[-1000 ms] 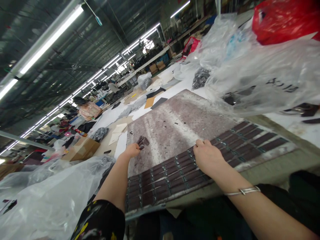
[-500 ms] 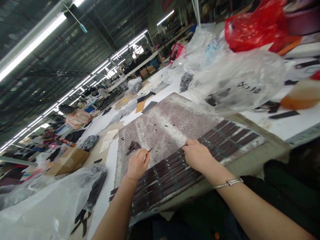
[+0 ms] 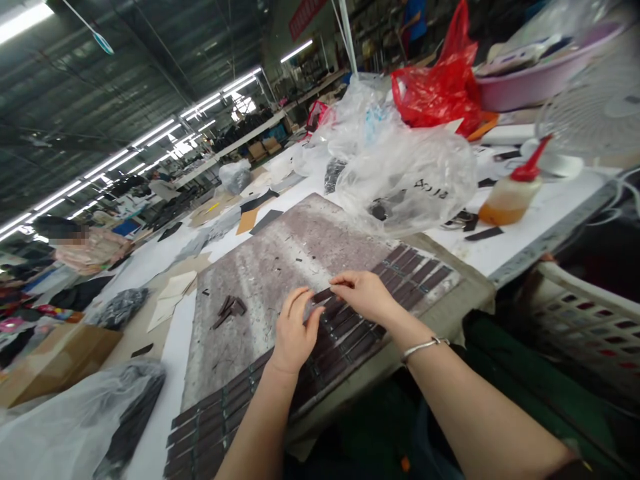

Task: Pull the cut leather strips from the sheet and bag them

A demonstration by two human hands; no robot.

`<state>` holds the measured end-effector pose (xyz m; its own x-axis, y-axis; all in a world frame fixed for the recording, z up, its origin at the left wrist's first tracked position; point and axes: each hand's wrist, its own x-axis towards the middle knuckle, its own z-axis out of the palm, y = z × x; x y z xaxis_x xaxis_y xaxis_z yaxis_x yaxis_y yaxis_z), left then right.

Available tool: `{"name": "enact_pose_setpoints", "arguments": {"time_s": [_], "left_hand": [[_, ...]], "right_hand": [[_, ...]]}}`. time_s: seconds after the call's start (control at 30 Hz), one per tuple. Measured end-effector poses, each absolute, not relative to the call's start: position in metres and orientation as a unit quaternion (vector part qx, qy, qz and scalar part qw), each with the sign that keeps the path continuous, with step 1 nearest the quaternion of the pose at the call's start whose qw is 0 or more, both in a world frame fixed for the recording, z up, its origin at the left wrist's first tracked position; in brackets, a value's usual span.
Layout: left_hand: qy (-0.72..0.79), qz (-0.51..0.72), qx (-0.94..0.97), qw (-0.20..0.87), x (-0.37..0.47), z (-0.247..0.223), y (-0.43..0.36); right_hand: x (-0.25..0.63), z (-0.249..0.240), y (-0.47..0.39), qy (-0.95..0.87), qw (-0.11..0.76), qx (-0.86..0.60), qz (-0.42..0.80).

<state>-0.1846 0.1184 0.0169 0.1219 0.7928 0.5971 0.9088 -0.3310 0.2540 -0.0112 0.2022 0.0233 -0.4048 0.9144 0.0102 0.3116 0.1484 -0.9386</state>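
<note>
My right hand [image 3: 361, 293] pinches the end of a small dark brown strip [image 3: 324, 295] just above the worn board [image 3: 280, 267]. Beside it, my left hand [image 3: 296, 328] has its thumb and fingers apart, near the strip's other end, with nothing seen in its grasp. Rows of dark strips [image 3: 345, 327] lie side by side along the board's near edge, partly hidden under my hands and left forearm. A small pile of folded dark pieces [image 3: 231, 309] rests on the board left of my hands.
Clear plastic bags [image 3: 410, 180], a red bag [image 3: 440, 87] and a bottle of amber liquid [image 3: 510, 197] stand beyond the board. At right are a fan [image 3: 595, 107] and a white basket [image 3: 590, 320]. A cardboard box [image 3: 65, 353] and another person [image 3: 90, 247] are at left.
The view has swung to the right. My hands have come closer together; my left fingers have opened, and my right hand has lifted from the rows and now holds a strip.
</note>
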Motion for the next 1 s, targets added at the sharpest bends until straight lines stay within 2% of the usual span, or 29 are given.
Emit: {"name": "enact_pose_setpoints", "arguments": {"time_s": [0.13,0.37,0.57,1.0], "left_hand": [[-0.624,-0.315,-0.713,0.059,-0.188,0.007,0.122],[-0.605,-0.257,-0.753,0.016,-0.18,-0.008,0.13],[-0.589,-0.209,-0.781,0.005,-0.165,-0.011,0.14],[-0.609,-0.177,-0.773,0.029,-0.157,-0.013,0.147]], "right_hand": [[0.003,0.021,0.221,-0.721,0.314,-0.511,0.347],[0.007,0.016,0.233,-0.746,0.261,-0.554,0.262],[0.012,0.011,0.238,-0.755,0.224,-0.562,0.252],[0.006,0.011,0.234,-0.758,0.197,-0.58,0.224]]}}
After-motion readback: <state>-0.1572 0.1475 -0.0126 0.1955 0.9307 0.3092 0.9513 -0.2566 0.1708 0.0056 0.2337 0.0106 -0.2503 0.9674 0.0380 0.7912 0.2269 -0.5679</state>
